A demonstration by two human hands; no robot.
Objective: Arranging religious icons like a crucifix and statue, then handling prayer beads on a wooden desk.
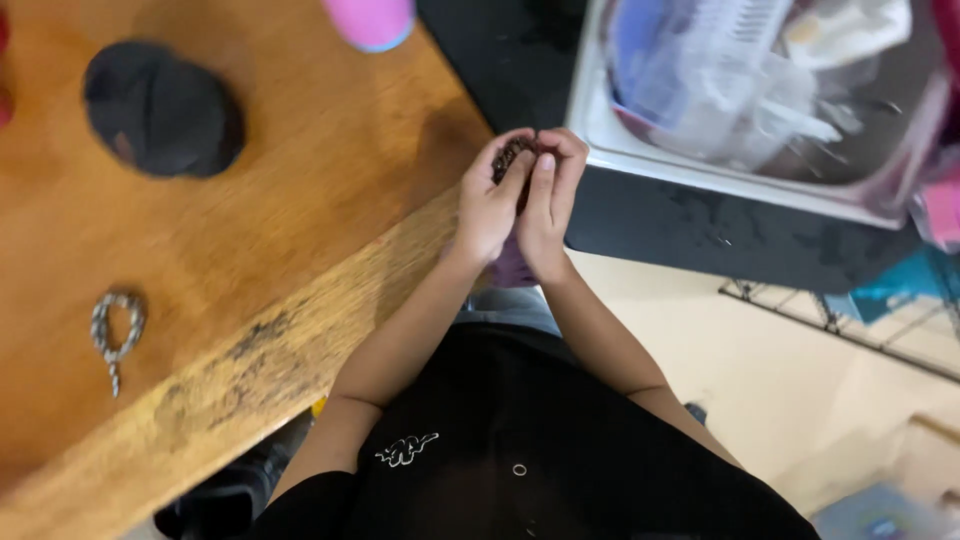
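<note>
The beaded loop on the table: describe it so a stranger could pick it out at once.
Start at the wooden table and go to its near-left part, close to the worn edge. There lies the beaded loop, a small silvery ring with a short tail. The table's only other nearby thing, the round black pad, is far bigger, flat and dark.

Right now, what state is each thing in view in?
Left hand: closed around dark beaded piece.
Right hand: pinching the same piece.
Dark beaded piece: held between both hands.
Beaded loop: lying flat on wooden table.
Dark round pouch: resting on table.
</note>
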